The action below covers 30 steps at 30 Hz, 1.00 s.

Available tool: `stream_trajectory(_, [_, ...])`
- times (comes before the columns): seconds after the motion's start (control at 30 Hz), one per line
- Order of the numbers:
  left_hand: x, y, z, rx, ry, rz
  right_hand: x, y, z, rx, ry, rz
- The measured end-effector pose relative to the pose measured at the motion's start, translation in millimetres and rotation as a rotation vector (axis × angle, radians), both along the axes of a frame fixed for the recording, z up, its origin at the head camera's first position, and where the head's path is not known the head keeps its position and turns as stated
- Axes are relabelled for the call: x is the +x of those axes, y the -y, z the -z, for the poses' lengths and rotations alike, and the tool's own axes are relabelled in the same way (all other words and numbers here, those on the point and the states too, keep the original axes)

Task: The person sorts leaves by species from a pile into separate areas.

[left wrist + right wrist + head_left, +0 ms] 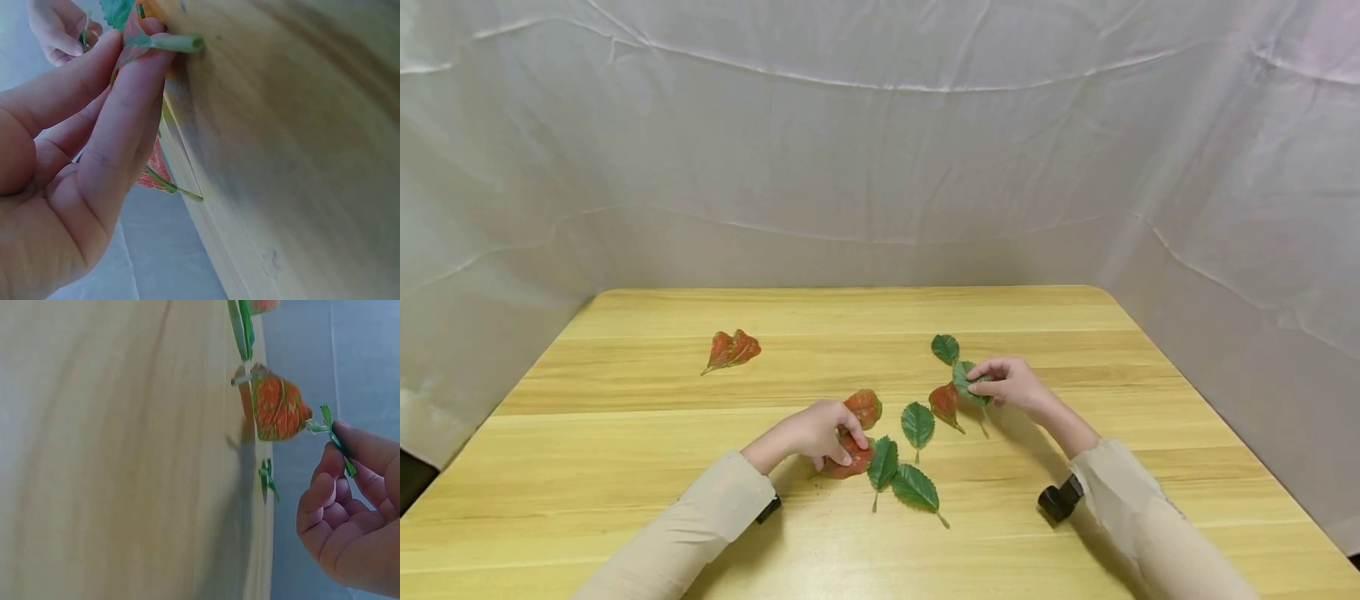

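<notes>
My left hand [820, 427] pinches a red leaf [850, 461] between thumb and fingers, low over the table; its green stem [178, 43] pokes out past the fingertips in the left wrist view. Just behind lies another red leaf [867, 407]. On the right, my right hand [1013, 388] pinches a green leaf [962, 380], lifted off the table as the right wrist view shows. Close to that leaf are a red leaf [943, 402] and a green leaf [945, 348]. Between the hands lie green leaves [917, 424], two of them near the left fingertips [859, 440].
Two overlapping red leaves [732, 349] lie at the back left of the wooden table [625, 467]. Pale cloth [865, 167] hangs behind the table and along both sides. A black wrist device [1060, 500] sits under the right forearm.
</notes>
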State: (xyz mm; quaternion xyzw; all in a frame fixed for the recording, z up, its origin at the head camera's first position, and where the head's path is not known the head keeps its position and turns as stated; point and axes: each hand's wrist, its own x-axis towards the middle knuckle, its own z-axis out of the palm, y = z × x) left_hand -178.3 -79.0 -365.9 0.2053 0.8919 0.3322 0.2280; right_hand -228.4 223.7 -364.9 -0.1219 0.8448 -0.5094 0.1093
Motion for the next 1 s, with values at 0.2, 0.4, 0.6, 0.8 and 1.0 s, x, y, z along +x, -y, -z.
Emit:
stream_trajectory(0.2, [0.4, 0.1, 0.0, -0.005, -0.001, -0.004, -11.7, -4, 0.2, 0.002, -0.003, 0.050])
stream_trajectory(0.4, [0.8, 0.2, -0.5, -0.008, -0.004, 0.001, -24.4, -6, 3.3, 0.043, 0.004, 0.118])
stream_trajectory(0.6, [0.5, -0.2, -0.8, -0.010, -0.003, 0.004, -38.8, -7, 6.4, 0.049, 0.012, 0.180])
stream_trajectory(0.8, [0.5, -0.2, -1.2, -0.006, -0.001, 0.005, -50.2, -8, 7.1, 0.099, 0.001, 0.204])
stream_trajectory(1.0, [0.4, 0.4, -1.3, -0.004, -0.007, 0.015, -59.9, -8, 12.4, 0.151, 0.009, 0.224])
